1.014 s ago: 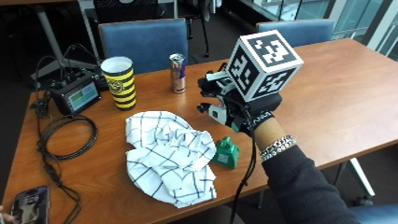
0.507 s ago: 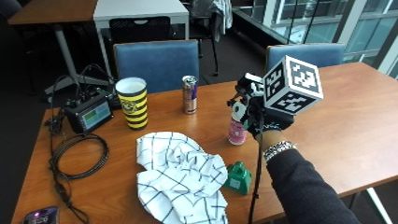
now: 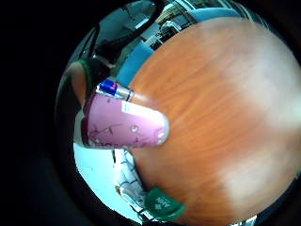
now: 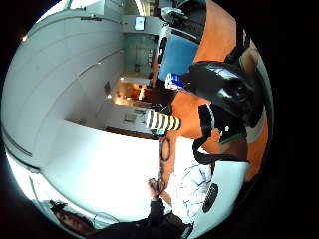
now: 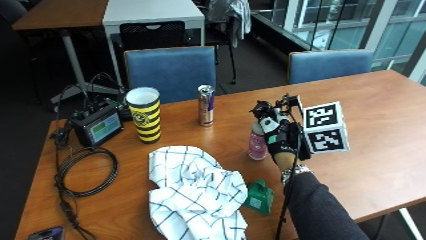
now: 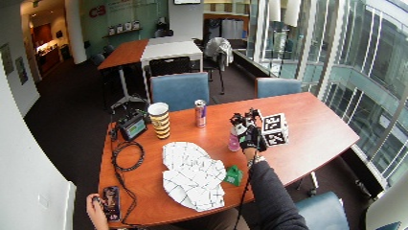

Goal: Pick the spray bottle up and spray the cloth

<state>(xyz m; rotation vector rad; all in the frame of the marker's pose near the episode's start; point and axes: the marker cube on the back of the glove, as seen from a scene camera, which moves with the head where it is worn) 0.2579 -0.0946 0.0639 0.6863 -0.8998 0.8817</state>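
Gloved right hand (image 5: 285,136) curls fingers round pink spray bottle (image 5: 257,141), bottle upright, base on table (image 5: 373,105) right of checked cloth (image 5: 193,192); green tag (image 5: 258,197) near cloth's right edge.

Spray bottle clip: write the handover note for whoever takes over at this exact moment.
Right hand: fingers curled round the pink spray bottle, which stands upright on the table; whether it is lifted yet cannot be told.
Checked cloth: crumpled on the table, nearer the person than the bottle, beside a small green object.
Done: bottle reached and gripped.
Left: lift the bottle, aim at the cloth, spray.
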